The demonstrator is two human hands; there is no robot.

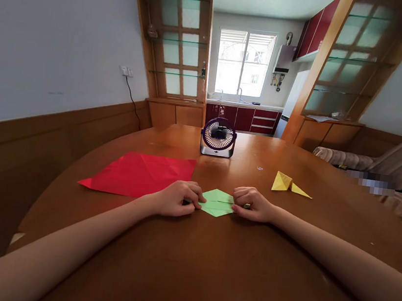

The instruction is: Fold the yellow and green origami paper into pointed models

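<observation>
A small folded green paper (217, 202) lies flat on the round wooden table (185, 267), with creases across it. My left hand (177, 198) is curled and pinches its left corner against the tabletop. My right hand (252, 203) is curled the same way on its right corner. Both forearms reach in from the near edge. The paper's outer tips are hidden under my fingers.
A large creased red paper sheet (141, 173) lies left of my hands. A folded yellow paper shape (288, 184) sits to the right. A small purple desk fan (218, 137) stands at the far middle. A sofa (387, 170) is beyond the table's right side.
</observation>
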